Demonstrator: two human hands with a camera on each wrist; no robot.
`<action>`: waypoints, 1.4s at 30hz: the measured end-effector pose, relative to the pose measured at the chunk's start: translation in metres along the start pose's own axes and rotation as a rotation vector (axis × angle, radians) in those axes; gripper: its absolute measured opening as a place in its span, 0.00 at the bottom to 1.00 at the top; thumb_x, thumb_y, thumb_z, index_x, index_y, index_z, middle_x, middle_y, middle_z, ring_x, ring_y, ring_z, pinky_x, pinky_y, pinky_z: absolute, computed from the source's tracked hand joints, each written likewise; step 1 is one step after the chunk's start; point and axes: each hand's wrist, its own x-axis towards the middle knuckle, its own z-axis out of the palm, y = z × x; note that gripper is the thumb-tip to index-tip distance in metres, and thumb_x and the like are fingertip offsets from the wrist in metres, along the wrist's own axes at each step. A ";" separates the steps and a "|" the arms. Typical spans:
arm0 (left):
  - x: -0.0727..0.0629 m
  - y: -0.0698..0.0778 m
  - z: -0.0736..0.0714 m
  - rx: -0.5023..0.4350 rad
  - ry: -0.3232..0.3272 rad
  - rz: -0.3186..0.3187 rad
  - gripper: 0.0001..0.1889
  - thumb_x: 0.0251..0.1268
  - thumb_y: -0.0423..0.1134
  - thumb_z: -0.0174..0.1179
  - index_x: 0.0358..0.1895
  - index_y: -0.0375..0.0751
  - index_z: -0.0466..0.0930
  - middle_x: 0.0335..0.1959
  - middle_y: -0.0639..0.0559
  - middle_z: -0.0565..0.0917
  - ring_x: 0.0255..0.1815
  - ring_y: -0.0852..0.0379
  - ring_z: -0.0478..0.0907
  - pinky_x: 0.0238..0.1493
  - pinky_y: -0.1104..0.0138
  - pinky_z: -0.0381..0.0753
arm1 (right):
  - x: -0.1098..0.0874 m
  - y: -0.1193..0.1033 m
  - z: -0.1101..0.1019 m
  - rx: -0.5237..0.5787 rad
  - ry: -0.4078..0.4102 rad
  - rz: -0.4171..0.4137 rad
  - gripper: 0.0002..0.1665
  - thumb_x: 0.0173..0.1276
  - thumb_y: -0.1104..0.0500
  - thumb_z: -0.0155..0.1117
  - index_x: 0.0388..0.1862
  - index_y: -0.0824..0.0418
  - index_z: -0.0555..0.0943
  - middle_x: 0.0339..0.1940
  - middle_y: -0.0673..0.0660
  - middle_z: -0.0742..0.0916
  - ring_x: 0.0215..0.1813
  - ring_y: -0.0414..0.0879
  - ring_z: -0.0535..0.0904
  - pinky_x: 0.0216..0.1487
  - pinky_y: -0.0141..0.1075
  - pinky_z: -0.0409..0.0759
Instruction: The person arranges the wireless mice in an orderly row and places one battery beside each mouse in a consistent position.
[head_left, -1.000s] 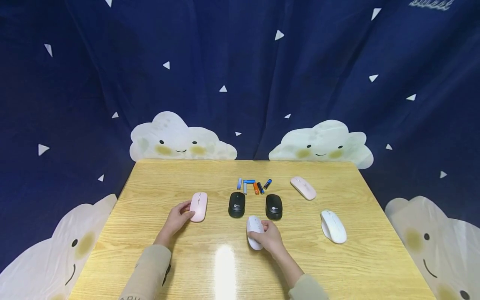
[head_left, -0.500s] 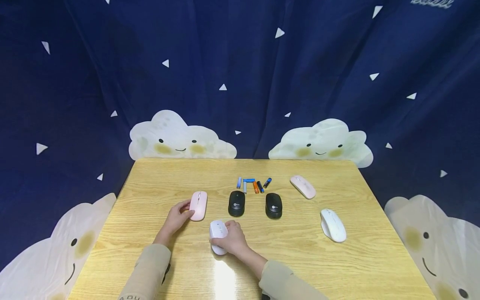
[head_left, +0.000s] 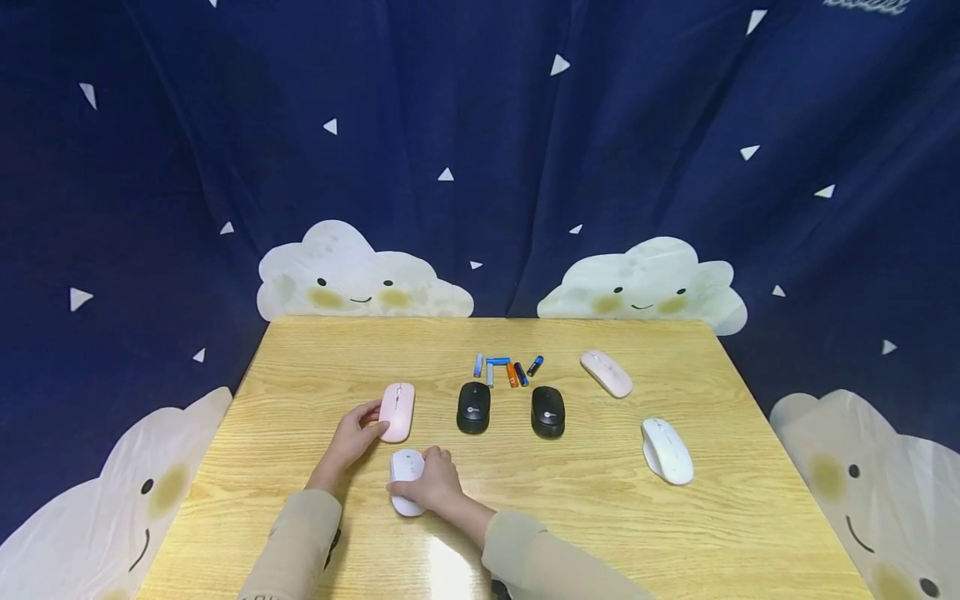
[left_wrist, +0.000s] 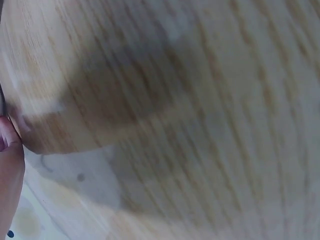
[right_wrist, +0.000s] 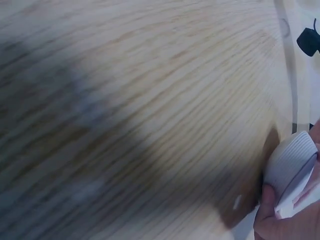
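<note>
My right hand (head_left: pixel 437 482) grips a white computer mouse (head_left: pixel 407 467) by its sides, thumb on the left and fingers on the right. In the right wrist view the same mouse shows its ribbed side, with the thumb (right_wrist: pixel 268 205) pressed against it. Just beyond, my left hand (head_left: pixel 356 435) holds a pink mouse (head_left: pixel 397 412) at its left edge between thumb and fingers. The left wrist view catches only part of that hand at its left border. Two black mice stand to the right, the nearer one (head_left: pixel 473 408) and another (head_left: pixel 548 412).
Several loose batteries (head_left: pixel 512 374) lie behind the black mice. A second pink mouse (head_left: pixel 607 373) sits tilted at the back right, and another white mouse (head_left: pixel 667 451) rests at the right. The wooden table (head_left: pixel 337 346) ends at a dark blue curtain (head_left: pixel 480 108).
My right hand has carried the white mouse leftward, from below the black mice to just in front of the pink mouse. The left hand stays in place on its mouse.
</note>
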 end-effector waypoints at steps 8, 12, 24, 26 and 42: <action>0.000 -0.001 0.001 -0.009 -0.017 -0.003 0.25 0.58 0.28 0.58 0.59 0.24 0.65 0.49 0.32 0.75 0.53 0.41 0.71 0.57 0.58 0.70 | 0.004 -0.006 0.013 -0.050 0.019 0.001 0.44 0.37 0.41 0.77 0.44 0.67 0.69 0.33 0.58 0.71 0.31 0.48 0.70 0.27 0.36 0.72; 0.000 -0.001 0.000 -0.014 -0.019 0.008 0.25 0.59 0.28 0.57 0.60 0.24 0.65 0.50 0.32 0.75 0.54 0.41 0.71 0.58 0.55 0.68 | 0.005 -0.009 0.017 -0.064 0.027 -0.001 0.46 0.36 0.39 0.76 0.44 0.67 0.68 0.33 0.58 0.71 0.31 0.48 0.70 0.27 0.37 0.73; -0.006 0.013 -0.001 -0.041 -0.019 0.014 0.25 0.58 0.27 0.57 0.59 0.22 0.65 0.49 0.30 0.75 0.53 0.39 0.71 0.57 0.55 0.69 | 0.001 -0.010 0.025 -0.004 0.058 -0.002 0.36 0.43 0.45 0.75 0.40 0.63 0.67 0.33 0.58 0.71 0.30 0.50 0.73 0.28 0.40 0.74; -0.003 0.006 0.000 -0.018 -0.010 0.022 0.24 0.59 0.28 0.57 0.59 0.23 0.65 0.49 0.31 0.75 0.53 0.40 0.72 0.57 0.56 0.70 | 0.001 -0.008 0.023 0.021 0.046 -0.012 0.34 0.44 0.46 0.75 0.40 0.63 0.68 0.33 0.58 0.72 0.30 0.50 0.73 0.30 0.40 0.74; 0.000 0.002 0.000 0.037 -0.013 -0.030 0.25 0.61 0.31 0.57 0.61 0.27 0.65 0.50 0.33 0.76 0.54 0.42 0.72 0.55 0.58 0.70 | 0.001 -0.005 0.015 0.328 -0.101 0.008 0.24 0.55 0.67 0.65 0.48 0.72 0.67 0.23 0.54 0.75 0.13 0.42 0.74 0.14 0.32 0.77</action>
